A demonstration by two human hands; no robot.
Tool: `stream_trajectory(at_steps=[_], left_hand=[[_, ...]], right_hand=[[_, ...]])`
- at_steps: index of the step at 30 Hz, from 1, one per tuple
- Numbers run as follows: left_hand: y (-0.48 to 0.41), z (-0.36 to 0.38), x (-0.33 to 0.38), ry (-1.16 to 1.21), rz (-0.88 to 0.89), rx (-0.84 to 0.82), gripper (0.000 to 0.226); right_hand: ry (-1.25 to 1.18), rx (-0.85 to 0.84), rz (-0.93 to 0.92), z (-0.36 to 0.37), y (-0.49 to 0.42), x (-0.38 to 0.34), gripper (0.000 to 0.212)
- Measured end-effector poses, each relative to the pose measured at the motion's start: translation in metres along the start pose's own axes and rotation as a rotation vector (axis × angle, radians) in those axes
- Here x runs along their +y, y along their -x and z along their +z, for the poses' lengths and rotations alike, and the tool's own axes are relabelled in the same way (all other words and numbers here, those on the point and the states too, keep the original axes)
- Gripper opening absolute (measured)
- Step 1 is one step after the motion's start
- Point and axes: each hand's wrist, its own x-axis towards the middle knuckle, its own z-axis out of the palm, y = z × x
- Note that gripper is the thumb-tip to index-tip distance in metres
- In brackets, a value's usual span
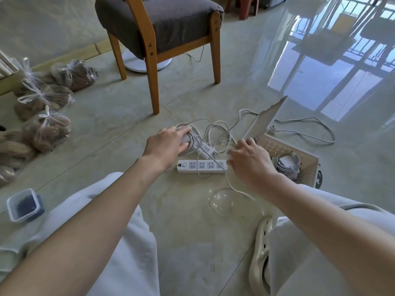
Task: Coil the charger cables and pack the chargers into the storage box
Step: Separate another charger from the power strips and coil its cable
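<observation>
Clutter is being left alone at the far left: a tub (23,205) of dark bits and knotted bags (46,129), with a chair (158,28) standing behind. Right of these, a pale bundle (185,136), seemingly wound cable, is being gripped on the floor by the left hand (168,144), fingers curled over its top. Just beside it, a tangle (218,133) of white cables is being left loose across a far strip (204,148). One lead is being trailed over the near strip (202,166) toward a clear bowl (224,201). The right hand (250,159) is being held over the near strip's right end with fingers spread and bent downward. Whether a cable is being pinched beneath cannot be told, since the palm side is hidden. Further right, the box (308,167) is standing open with its lid (267,120) tilted up, and one coiled charger (287,164) is lying inside already. Beyond the lid, another cable (310,127) is being left sprawled on the floor, uncoiled.

Judged from this layout, the task is being carried through its early part. One charger is packed, while the tangle, the bundle in hand and the sprawled cable are waiting to be sorted, coiled and placed in the box. Untangling looks likely to be the slowest part, as the loops are lying crossed over both strips.
</observation>
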Motion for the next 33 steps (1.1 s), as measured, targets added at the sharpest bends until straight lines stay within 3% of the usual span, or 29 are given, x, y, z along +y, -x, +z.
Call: stream_trajectory(at_steps=[4,6,8,12,16,20,23,26,33], left_hand=[[0.000,0.001,0.010,0.130,0.054,0.024,0.043],[-0.002,0.002,0.012,0.259,0.055,0.027,0.043],[-0.005,0.003,0.012,0.372,0.047,0.054,0.042],[-0.011,0.004,0.012,0.437,0.026,0.122,0.037],[-0.016,0.008,0.018,0.676,-0.020,0.093,0.030],[-0.020,0.000,0.022,1.175,-0.295,0.009,0.021],[-0.018,-0.006,0.029,1.385,-0.350,-0.134,0.024],[-0.016,-0.007,0.034,1.483,-0.317,-0.273,0.030],[-0.013,-0.017,0.024,1.528,-0.334,-0.371,0.036]], right_hand=[[-0.366,-0.071,-0.040,0.008,-0.007,-0.009,0.043],[-0.596,-0.094,-0.007,0.010,-0.006,-0.016,0.031],[-0.731,-0.011,0.024,0.007,-0.007,-0.019,0.019],[-0.904,0.106,0.061,-0.003,-0.008,-0.024,0.020],[-1.103,0.028,0.036,-0.004,-0.003,-0.039,0.016],[-1.017,-0.084,-0.120,0.001,0.003,-0.047,0.020],[-0.913,-0.070,-0.173,0.007,0.002,-0.046,0.018],[-0.870,-0.046,-0.154,0.010,-0.005,-0.036,0.022],[-0.646,-0.051,-0.141,0.016,-0.016,-0.013,0.025]])
